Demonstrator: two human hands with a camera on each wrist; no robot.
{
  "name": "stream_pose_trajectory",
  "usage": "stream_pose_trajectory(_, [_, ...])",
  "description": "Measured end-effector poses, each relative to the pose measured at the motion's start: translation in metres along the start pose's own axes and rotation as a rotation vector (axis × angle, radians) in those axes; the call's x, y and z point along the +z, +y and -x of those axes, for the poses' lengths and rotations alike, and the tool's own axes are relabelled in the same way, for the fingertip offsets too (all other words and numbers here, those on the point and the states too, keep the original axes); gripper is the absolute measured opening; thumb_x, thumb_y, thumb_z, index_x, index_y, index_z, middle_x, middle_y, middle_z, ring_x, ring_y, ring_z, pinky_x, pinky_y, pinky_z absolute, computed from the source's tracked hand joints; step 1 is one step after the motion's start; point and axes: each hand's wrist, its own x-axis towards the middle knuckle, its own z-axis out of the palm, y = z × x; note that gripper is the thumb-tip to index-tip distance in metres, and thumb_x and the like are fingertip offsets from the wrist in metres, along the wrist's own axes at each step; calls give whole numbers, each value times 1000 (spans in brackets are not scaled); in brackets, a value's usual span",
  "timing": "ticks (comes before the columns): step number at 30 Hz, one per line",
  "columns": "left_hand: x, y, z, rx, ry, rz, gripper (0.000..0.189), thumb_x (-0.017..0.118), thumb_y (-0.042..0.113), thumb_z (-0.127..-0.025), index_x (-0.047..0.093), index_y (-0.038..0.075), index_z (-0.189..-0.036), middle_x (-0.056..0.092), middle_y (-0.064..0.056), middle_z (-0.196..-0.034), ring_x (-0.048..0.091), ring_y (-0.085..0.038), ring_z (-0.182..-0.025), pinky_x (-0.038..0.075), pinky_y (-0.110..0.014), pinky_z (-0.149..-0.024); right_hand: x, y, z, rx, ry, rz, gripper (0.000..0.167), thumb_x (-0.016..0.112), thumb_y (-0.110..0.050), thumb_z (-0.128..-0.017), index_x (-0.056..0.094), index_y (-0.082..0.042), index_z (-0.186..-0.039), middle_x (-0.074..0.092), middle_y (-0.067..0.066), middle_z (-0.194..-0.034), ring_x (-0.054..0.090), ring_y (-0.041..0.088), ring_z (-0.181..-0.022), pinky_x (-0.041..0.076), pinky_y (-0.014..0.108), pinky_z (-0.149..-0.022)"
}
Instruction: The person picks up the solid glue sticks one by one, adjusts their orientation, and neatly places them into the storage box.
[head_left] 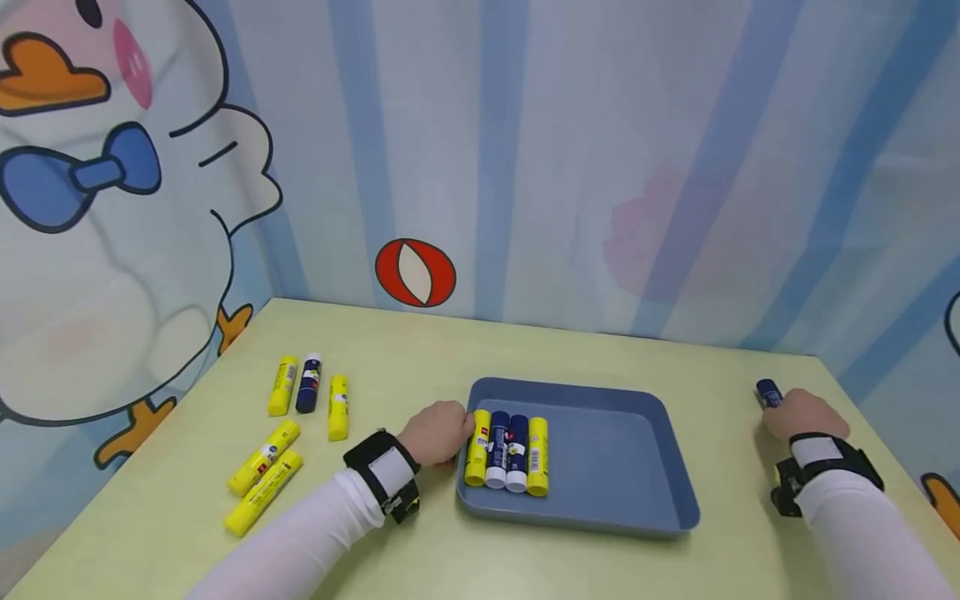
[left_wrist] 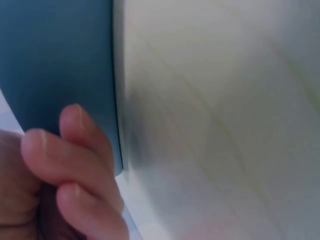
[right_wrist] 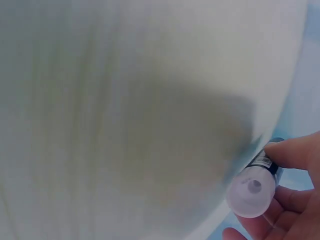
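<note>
My left hand (head_left: 437, 432), fingers curled, holds the left rim of a blue-grey tray (head_left: 615, 521). In the left wrist view its fingertips (left_wrist: 75, 160) overlap the tray's outer wall (left_wrist: 65, 65), while the thumb is mostly hidden. At the table's right side my right hand (head_left: 808, 415) grips a dark blue glue stick (head_left: 768, 392). The right wrist view shows thumb and fingers around this glue stick (right_wrist: 255, 185), its white end facing the camera. Inside the tray, a yellow glue stick (head_left: 477, 450) stands nearest my left hand, beside two dark blue ones (head_left: 497, 450) and another yellow one (head_left: 537, 457).
On the table's left lie several yellow glue sticks (head_left: 264, 493) and one dark blue glue stick (head_left: 308, 383). A striped cartoon curtain (head_left: 570, 167) hangs behind the pale table (head_left: 360, 533).
</note>
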Motion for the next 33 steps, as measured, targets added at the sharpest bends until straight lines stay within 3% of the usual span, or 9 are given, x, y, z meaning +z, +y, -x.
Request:
stream_pose_trajectory(6, [-1,0,0,3,8,-12,38,42,19,-102,55,7,-69,45,3,-41,46,-12,-34,35,-25,-42,-10,-32,8,-152,106,-96,37,47,-26,-93,50,-3,-65,46,6,-54,44,21,-49,33,33,-46])
stream_pose_trajectory(10, [0,0,4,-11,0,-10,38,43,19,-102,56,6,-69,46,3,-41,47,-12,-34,34,-24,-42,-18,-63,22,-259,119,-161,39,48,-29,-96,58,6,-83,54,7,-61,47,20,-51,33,32,-46])
stream_pose_trajectory(14, [2,-1,7,-22,-5,-6,39,43,19,-103,55,6,-68,45,2,-41,46,-13,-34,34,-24,-41,-22,-100,42,-337,38,-225,43,49,-28,-100,56,13,-107,63,15,-79,54,21,-61,39,34,-51])
stream_pose_trajectory(19, [1,0,9,-12,7,-6,40,42,19,-103,55,6,-68,46,2,-41,46,-12,-34,36,-25,-42,-19,-145,67,-414,-49,-239,41,54,-24,-98,57,14,-114,64,20,-93,59,23,-71,46,36,-59])
stream_pose_trajectory(27, [0,4,7,1,10,-10,38,43,19,-103,54,6,-69,46,3,-41,46,-12,-33,37,-24,-42,1,-178,94,-464,-178,-267,33,59,-20,-96,61,11,-108,65,15,-93,61,22,-76,50,38,-66])
stream_pose_trajectory(33, [-1,5,5,-10,9,-6,37,42,20,-103,55,6,-71,47,1,-42,47,-13,-34,37,-25,-43,11,-186,105,-468,-233,-266,23,60,-19,-96,64,3,-92,60,7,-77,55,18,-65,45,34,-59])
